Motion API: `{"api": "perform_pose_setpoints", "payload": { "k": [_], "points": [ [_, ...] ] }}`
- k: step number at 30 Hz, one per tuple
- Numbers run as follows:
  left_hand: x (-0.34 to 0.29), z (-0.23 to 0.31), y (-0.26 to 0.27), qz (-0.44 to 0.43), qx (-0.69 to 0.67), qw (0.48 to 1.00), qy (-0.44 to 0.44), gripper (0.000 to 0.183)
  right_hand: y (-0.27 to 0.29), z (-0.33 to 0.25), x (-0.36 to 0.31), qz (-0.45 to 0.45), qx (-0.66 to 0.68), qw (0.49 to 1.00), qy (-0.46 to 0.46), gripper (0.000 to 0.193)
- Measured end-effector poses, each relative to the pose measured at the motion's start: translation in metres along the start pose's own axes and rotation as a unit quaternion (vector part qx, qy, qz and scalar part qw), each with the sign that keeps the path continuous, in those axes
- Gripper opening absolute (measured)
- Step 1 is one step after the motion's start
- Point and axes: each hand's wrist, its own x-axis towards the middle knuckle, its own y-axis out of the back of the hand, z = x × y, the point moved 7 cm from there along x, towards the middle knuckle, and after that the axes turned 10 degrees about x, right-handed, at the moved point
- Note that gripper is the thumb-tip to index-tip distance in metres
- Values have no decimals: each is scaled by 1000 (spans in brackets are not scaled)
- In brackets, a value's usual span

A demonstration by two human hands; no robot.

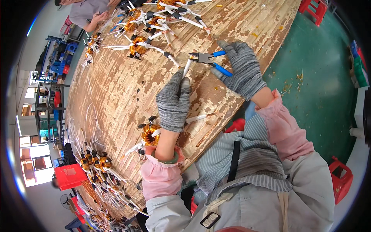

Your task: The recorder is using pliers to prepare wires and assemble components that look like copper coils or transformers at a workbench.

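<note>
My left hand [173, 103], in a grey knitted glove, pinches a white sleeved wire lead [187, 68] that points up and away from me. Its far end lies at the jaws of blue-handled side cutters [205, 58]. These cutters are in my right hand [244, 71], gloved the same way, with their two handles spread apart. Whether the blades touch the lead, I cannot tell. Beside my left wrist is a copper-wound ring coil [146, 133] with white leads, partly covered by my arm; where the held lead joins is hidden.
More copper ring coils [138, 46] with white leads lie across the worn wooden table [116, 85]. Another batch of coils [104, 162] is heaped at the lower left, near a red bin [70, 176]. A person [91, 15] is at the far left. A red stool [313, 11] stands beyond the table edge.
</note>
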Motion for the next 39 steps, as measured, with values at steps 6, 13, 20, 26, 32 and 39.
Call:
{"api": "perform_pose_setpoints", "payload": {
  "k": [6,13,20,26,32,39],
  "points": [
    [0,-2,0,-9,2,1000,20,29,-3,2,1,-24,-7,1000,-18,66],
    [0,-2,0,0,7,1000,1,29,-8,4,2,-52,-2,998,-25,64],
    [1,1,1,7,17,1000,-2,26,-7,3,1,-54,-2,998,-16,62],
    [0,1,1,19,16,1000,-15,27,-7,4,0,-45,23,999,-9,60],
    [0,-2,0,19,18,1000,-17,28,-10,8,0,-70,50,996,-28,57],
    [1,1,1,9,13,1000,-3,29,-14,19,7,-153,126,978,-70,54]
  ]
}}
